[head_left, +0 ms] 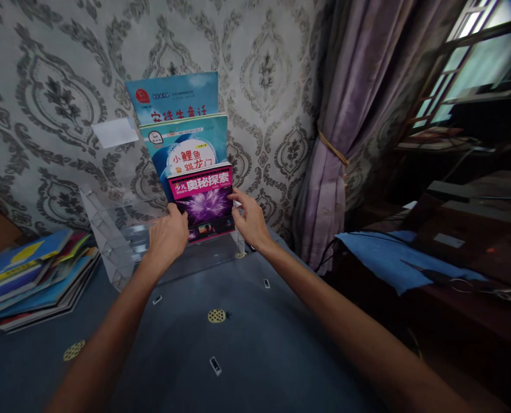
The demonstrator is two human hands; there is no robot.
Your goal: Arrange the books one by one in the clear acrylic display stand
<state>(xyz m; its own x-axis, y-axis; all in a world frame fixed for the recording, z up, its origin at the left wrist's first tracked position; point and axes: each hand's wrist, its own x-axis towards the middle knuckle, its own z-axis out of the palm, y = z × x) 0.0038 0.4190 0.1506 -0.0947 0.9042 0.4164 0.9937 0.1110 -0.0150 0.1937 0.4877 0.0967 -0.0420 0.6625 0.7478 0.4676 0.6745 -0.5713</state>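
Note:
A clear acrylic tiered rack stands against the patterned wall on a dark blue cloth. Three books stand in it, stepped: a blue one at the back, a teal one in the middle, and a pink and purple magazine in front. My left hand grips the magazine's left edge and my right hand holds its right edge, fingers curled round it.
A stack of books lies at the left on the blue cloth. A white card is stuck on the wall. A purple curtain hangs to the right, beside a dark desk with a blue cloth.

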